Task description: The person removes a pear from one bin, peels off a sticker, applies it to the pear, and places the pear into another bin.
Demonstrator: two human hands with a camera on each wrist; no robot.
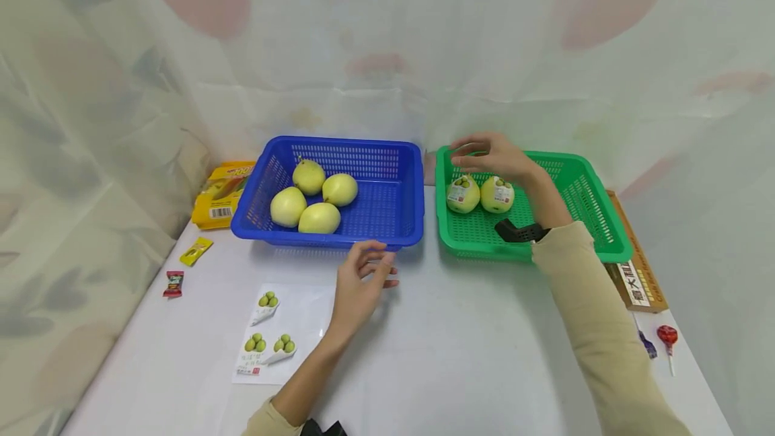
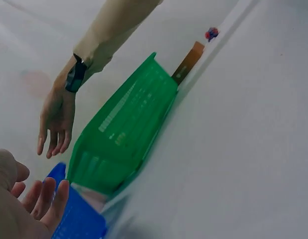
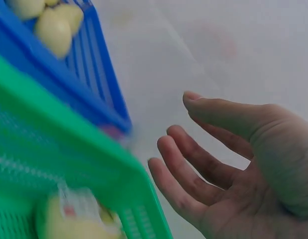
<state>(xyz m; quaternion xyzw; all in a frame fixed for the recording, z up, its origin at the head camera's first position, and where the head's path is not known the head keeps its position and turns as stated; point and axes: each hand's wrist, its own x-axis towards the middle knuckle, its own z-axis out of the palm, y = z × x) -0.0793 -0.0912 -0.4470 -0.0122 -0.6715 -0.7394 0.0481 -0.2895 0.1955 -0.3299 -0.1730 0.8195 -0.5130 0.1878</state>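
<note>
My right hand (image 1: 493,155) hovers over the back left part of the green basket (image 1: 484,247), its fingers loosely bent around nothing. Below it lie two pears with stickers on them, a left one (image 1: 461,202) and a right one (image 1: 498,200). My left hand (image 1: 358,288) is in the air by the front edge of the blue basket (image 1: 339,239), fingers relaxed and holding nothing. Several plain yellow-green pears (image 1: 319,219) sit in the left half of the blue basket. In the right wrist view the right hand (image 3: 238,169) is beside the green rim with an empty palm.
A sticker sheet (image 1: 303,315) printed with pears lies at the front left. Left of the blue basket are a yellow snack bag (image 1: 220,197), a yellow packet (image 1: 196,251) and a red candy (image 1: 173,284). A brown box (image 1: 644,281) and a red lollipop (image 1: 667,336) lie at right.
</note>
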